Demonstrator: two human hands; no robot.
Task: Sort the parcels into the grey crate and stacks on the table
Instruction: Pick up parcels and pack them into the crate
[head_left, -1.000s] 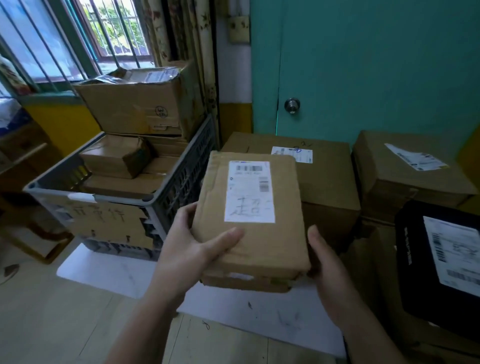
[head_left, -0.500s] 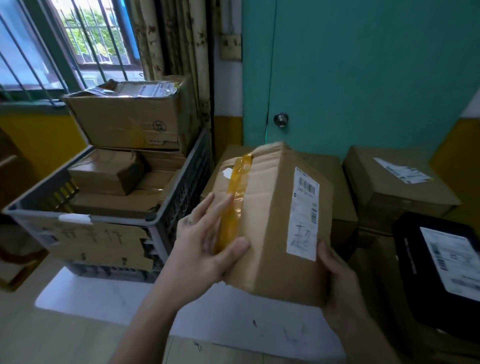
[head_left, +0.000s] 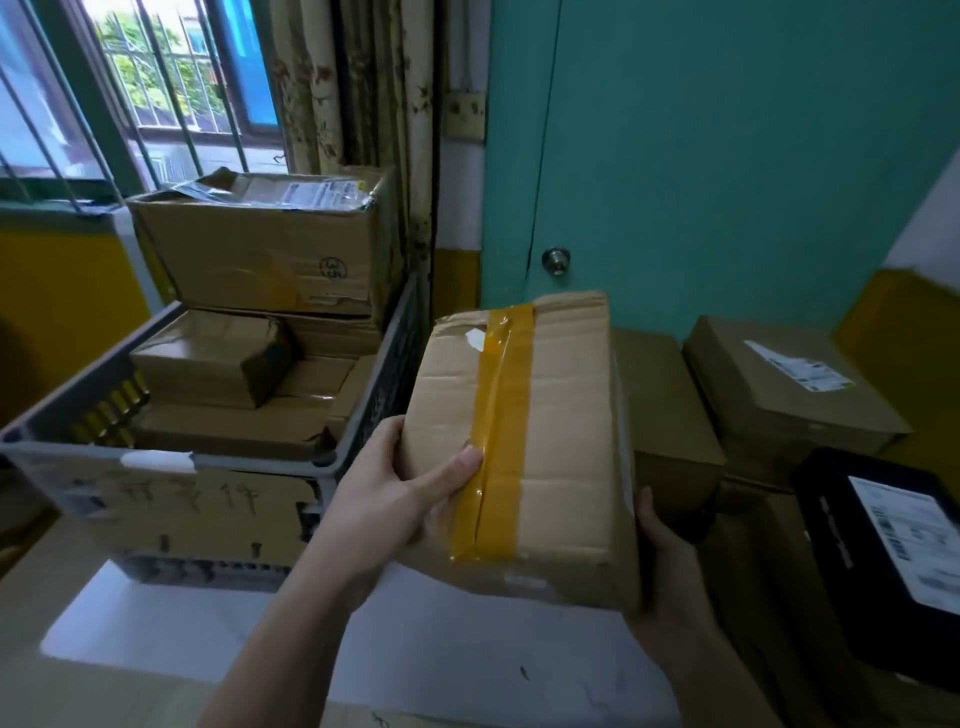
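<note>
The grey crate (head_left: 260, 464) sits at the table's (head_left: 441, 639) far-left corner, heaped. The taped cardboard parcel (head_left: 550, 447) is just right of it, held above the table, long axis pointing away. The left hand (head_left: 395, 499) and right hand (head_left: 660, 561) each grip a side, with the left nearer the crate.

Handwritten characters, not clearly legible, cross the brown cardboard sign (head_left: 208, 506) on the grey plastic crate (head_left: 67, 397); a round stamp (head_left: 332, 268) marks the large cardboard box (head_left: 244, 254) above. Barcoded white labels on a black parcel (head_left: 831, 525) and a brown carton (head_left: 769, 410) are unreadably small.
</note>
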